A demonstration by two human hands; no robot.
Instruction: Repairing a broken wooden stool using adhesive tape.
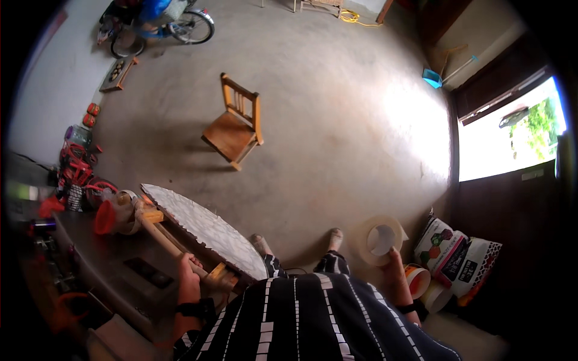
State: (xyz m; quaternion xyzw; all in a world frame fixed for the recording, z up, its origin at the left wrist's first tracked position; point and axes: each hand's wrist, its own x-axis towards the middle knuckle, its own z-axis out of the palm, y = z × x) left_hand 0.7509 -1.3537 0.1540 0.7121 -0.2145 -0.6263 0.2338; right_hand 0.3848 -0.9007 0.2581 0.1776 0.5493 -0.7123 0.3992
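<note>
Filling hands point(189, 272): table point(211, 231) left, tape point(361, 244) right

Home, by look of it: room part living space, part store. Bare grey floor point(313, 102), smooth as concrete; pale wall point(54, 90) at left. Plain wooden chair point(232, 132) out on floor, household sort. Blue bike point(158, 32) parked indoors near wall; small red bike point(76, 163), perhaps child's, nearer on same side. Dark desk point(99, 262) at lower left. Blue dustpan point(431, 77) near bright doorway point(481, 153), greenery point(542, 123) outside. Printed sacks point(442, 246) and tubs point(415, 280) kept by dark door point(512, 222). Yellow cord point(354, 18) loose at far end.
</note>
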